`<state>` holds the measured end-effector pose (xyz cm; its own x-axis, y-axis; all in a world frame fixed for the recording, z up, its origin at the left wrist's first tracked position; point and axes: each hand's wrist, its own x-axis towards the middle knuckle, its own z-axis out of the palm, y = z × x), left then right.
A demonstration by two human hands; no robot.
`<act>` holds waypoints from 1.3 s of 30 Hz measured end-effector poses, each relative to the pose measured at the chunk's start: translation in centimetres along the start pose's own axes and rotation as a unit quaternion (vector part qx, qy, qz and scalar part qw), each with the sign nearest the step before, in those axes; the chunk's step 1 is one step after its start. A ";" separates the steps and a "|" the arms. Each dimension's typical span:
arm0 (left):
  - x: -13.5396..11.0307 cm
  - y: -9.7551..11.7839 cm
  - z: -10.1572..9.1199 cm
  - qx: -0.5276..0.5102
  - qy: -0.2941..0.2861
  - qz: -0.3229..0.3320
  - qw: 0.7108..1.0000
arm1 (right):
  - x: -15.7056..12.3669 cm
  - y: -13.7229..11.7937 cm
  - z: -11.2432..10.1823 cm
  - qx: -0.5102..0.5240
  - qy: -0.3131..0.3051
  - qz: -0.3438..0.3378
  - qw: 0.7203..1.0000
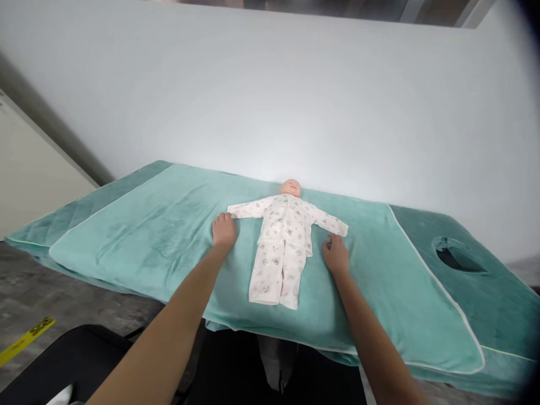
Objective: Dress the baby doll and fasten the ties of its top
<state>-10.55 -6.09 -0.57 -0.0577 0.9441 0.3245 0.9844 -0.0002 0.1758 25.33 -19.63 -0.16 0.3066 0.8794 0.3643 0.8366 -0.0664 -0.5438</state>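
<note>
A baby doll [291, 188] lies face up on a green blanket [169, 225], its head toward the wall and its arms spread out. It wears a white printed top [287, 219] and matching trousers [270, 273], whose legs point toward me. My left hand [224, 229] rests on the blanket at the cuff of the sleeve on the left, fingers lying close together. Beside the other cuff is my right hand [337, 254], fingers loosely curved and thumb a little apart. Neither hand shows anything held; whether the fingertips touch the cuffs is unclear.
Under the blanket is a padded green bed [464, 315] with a face hole [459, 257] at the right. A white wall [270, 101] stands behind it. At the lower left are a black chair [84, 354] and yellow floor tape [26, 341].
</note>
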 end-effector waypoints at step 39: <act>-14.8 -3.4 -2.4 -0.168 0.100 -0.013 0.981 | -17.1 -3.3 1.5 0.129 -0.140 -0.112 0.975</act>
<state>-13.47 -20.85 -3.72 -0.1465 0.8613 0.4865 0.8737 -0.1180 0.4720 16.65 -33.78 -5.70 -0.0374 0.9547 0.2953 0.7158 0.2318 -0.6587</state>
